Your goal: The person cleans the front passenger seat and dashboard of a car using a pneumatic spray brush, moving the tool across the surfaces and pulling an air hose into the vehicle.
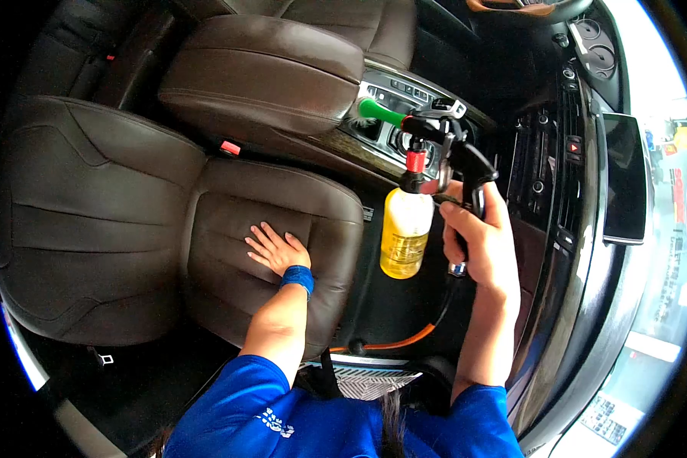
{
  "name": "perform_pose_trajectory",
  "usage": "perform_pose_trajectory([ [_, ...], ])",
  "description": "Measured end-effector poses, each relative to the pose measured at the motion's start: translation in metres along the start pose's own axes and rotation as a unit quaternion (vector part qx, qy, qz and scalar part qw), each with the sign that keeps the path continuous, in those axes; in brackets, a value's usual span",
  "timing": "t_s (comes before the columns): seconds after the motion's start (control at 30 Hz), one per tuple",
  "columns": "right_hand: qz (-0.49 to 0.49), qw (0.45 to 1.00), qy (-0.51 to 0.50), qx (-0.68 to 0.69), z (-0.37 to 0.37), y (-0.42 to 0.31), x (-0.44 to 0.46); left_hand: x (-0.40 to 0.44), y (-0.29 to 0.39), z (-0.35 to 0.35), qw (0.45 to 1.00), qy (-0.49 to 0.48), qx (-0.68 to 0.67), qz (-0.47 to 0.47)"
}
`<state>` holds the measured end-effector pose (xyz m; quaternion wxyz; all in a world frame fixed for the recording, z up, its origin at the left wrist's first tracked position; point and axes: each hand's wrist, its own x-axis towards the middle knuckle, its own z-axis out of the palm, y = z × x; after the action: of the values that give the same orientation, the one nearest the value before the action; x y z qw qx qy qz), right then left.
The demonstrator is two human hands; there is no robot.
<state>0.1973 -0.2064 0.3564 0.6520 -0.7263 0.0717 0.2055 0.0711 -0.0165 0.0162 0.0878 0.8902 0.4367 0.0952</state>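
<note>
My left hand (278, 248) lies flat on the cushion of the dark brown leather seat (237, 198), fingers spread, with a blue band round the wrist. My right hand (473, 229) is wrapped round the black handle of a spray gun (466, 164). Below the gun hangs a clear bottle (406, 237) with yellow liquid in it. The gun's green cone nozzle (380, 112), with bristles at its mouth, points left over the centre console (393, 95). An orange and black hose (404, 338) runs down from the handle.
A padded brown armrest (267, 76) stands beyond the seat. A red buckle (230, 148) sits at the seat's inner side. The dashboard (542, 183) with its screen (623, 179) borders the right. Part of a steering wheel (542, 9) shows at the top. The door sill (366, 379) is nearest my body.
</note>
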Motion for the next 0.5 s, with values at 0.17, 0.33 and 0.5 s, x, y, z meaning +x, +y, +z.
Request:
perform_pose_trajectory([
  [0.17,0.004,1.000,0.004,-0.013,0.015,0.024,-0.034,0.000,0.000,0.003,1.000,0.006,0.005,-0.003],
  [0.33,0.040,0.997,0.048,0.040,-0.008,0.045,-0.072,-0.001,0.000,0.002,1.000,0.012,0.010,0.002],
  [0.5,0.059,0.977,0.203,-0.007,-0.024,0.069,-0.104,-0.001,-0.002,0.005,1.000,0.002,0.021,0.002],
])
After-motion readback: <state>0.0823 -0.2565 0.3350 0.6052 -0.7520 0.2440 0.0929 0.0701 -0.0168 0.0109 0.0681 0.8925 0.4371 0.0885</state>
